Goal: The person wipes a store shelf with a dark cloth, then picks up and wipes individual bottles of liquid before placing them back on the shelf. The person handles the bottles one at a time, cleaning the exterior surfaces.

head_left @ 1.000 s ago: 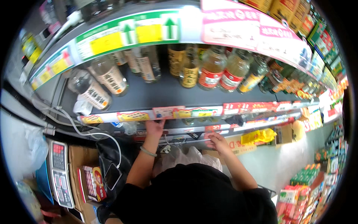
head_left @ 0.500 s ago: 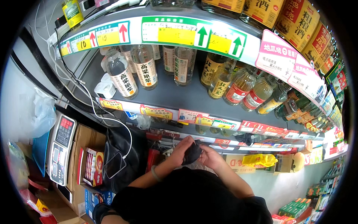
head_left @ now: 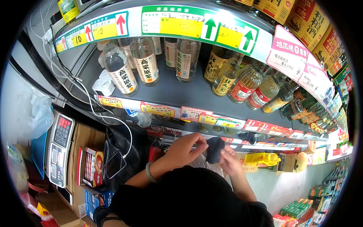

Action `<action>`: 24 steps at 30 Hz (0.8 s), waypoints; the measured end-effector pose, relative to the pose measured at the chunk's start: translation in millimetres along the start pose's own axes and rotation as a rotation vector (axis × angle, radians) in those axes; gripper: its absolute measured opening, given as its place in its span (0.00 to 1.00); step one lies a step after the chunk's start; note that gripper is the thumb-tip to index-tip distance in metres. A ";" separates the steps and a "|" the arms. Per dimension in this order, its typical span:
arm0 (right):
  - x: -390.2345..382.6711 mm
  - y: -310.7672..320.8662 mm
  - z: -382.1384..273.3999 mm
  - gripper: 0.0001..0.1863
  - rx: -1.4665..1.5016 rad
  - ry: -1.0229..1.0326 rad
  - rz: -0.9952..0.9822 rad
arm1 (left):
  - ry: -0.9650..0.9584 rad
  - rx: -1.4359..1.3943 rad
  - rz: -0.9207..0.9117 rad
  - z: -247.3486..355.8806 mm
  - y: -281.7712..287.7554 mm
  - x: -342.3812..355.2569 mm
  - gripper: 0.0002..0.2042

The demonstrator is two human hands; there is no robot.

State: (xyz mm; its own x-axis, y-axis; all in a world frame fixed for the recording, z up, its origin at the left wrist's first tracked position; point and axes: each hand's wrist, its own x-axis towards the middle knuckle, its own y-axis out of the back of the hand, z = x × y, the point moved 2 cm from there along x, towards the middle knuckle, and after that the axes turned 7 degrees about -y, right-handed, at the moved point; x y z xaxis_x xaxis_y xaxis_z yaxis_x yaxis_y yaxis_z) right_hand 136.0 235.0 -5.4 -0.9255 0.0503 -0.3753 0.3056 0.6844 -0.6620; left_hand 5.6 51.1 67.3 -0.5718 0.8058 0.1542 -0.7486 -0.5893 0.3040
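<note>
A small dark grey cloth-like piece [head_left: 215,150] hangs in front of my body, below the shelf edge. My right hand [head_left: 230,159] pinches its right side between thumb and fingers. My left hand [head_left: 186,150], with a pale bangle [head_left: 150,173] on the wrist, is just left of the cloth. Its fingers are curled toward the thumb; whether something small lies between them is hidden. Behind the cloth and beneath my hands shows a crumpled clear plastic bag [head_left: 207,165].
Ahead, a grey shelf [head_left: 162,94] bears glass bottles [head_left: 121,73] and price labels. On the left are a scale [head_left: 60,151], a black bag [head_left: 113,145] and a phone [head_left: 115,165] on a white cable. A yellow package [head_left: 262,159] lies to the right.
My left hand has come away from the dark cloth, which both hands held before. The right hand has moved slightly right and down, and the cloth now hangs more spread out.
</note>
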 end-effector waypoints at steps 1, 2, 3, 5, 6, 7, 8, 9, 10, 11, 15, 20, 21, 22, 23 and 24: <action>-4.8 1.4 -0.6 0.08 -0.095 0.005 -0.027 | -0.026 0.026 -0.003 -4.0 -4.9 1.5 0.15; -9.9 0.6 -2.2 0.07 -0.191 0.008 -0.053 | -0.053 0.051 -0.005 -12.2 -13.4 2.7 0.18; -13.6 -1.0 -3.4 0.06 -0.287 0.012 -0.079 | -0.080 0.075 -0.007 -16.3 -18.3 3.8 0.20; -16.0 -6.7 -5.1 0.06 -0.328 0.049 -0.074 | 0.146 -0.143 -0.208 -16.4 -23.6 5.0 0.25; -17.6 -9.9 -8.6 0.06 -0.341 0.058 -0.067 | 0.191 -0.277 -0.250 -19.9 -28.0 6.7 0.25; -18.9 -12.6 -11.2 0.06 -0.355 0.063 -0.064 | 0.238 -0.411 -0.287 -22.1 -31.8 6.9 0.25; -20.3 -14.2 -13.9 0.06 -0.393 0.069 -0.044 | 0.184 -0.398 -0.226 -20.4 -32.4 7.4 0.24; -21.8 -14.9 -16.9 0.06 -0.432 0.074 -0.025 | 0.130 -0.385 -0.164 -17.7 -32.8 7.3 0.24; -23.0 -14.3 -18.8 0.06 -0.470 0.078 -0.005 | 0.077 -0.372 -0.101 -15.8 -32.4 6.7 0.23; -23.3 -11.4 -19.2 0.07 -0.521 0.085 0.041 | 0.044 -0.298 -0.048 -16.6 -31.7 5.5 0.21; -23.4 -14.6 -22.8 0.08 -0.856 0.269 0.197 | 0.018 -0.151 0.051 -11.6 -27.0 3.7 0.17; -15.4 -15.0 -13.7 0.08 -0.997 0.543 0.426 | -0.329 0.240 0.079 7.4 -31.0 5.8 0.13; -12.7 -8.6 -8.3 0.08 -0.845 0.554 0.435 | -0.444 0.220 0.030 13.8 -34.0 6.5 0.12; -11.6 -7.4 -6.2 0.08 -0.695 0.561 0.442 | -0.558 0.199 -0.017 24.6 -34.9 6.9 0.11; -12.9 -9.3 -6.0 0.08 -0.693 0.605 0.432 | -0.671 0.178 -0.065 31.2 -36.5 6.6 0.10; -15.0 -13.1 -6.7 0.08 -0.691 0.649 0.421 | -0.691 0.179 -0.067 30.0 -40.9 3.5 0.09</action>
State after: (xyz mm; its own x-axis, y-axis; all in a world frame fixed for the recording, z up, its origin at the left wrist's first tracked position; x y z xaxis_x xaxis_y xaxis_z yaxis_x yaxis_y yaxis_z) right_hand 144.4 230.2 13.3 -0.7786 0.6239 0.0670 0.6268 0.7784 0.0354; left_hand 44.3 79.7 83.6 -0.1388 0.7278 0.6716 -0.6743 -0.5661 0.4741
